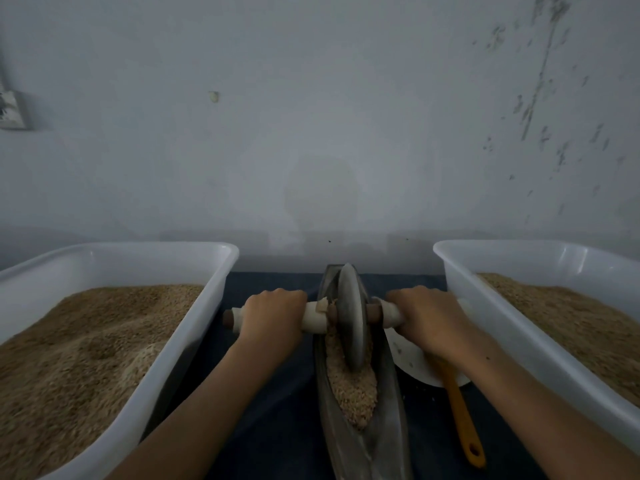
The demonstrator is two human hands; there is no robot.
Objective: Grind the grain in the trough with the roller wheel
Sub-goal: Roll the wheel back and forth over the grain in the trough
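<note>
— Where are we now?

— We hold the axle [313,318] on both sides. Our left hand [273,315] is curled tight round the left end, and our right hand [427,315] is curled round the right end. The wheel [351,323] stands up in the trough [382,434], with its bottom edge down in the grain [351,393]. The trough lies on the table [277,427], between the two tubs [194,306].

— What could go wrong?

— We think the wheel could tip sideways if one hand pushes harder than the other. Then grain may spill over the side. The near end looks heaped, so a fast pull back might push some out. Our right arm is also just above the orange spoon [462,420] and the white plate [415,365], so we might bump them.

— Can we read any words?

— No. We see no labels or writing at all.
</note>
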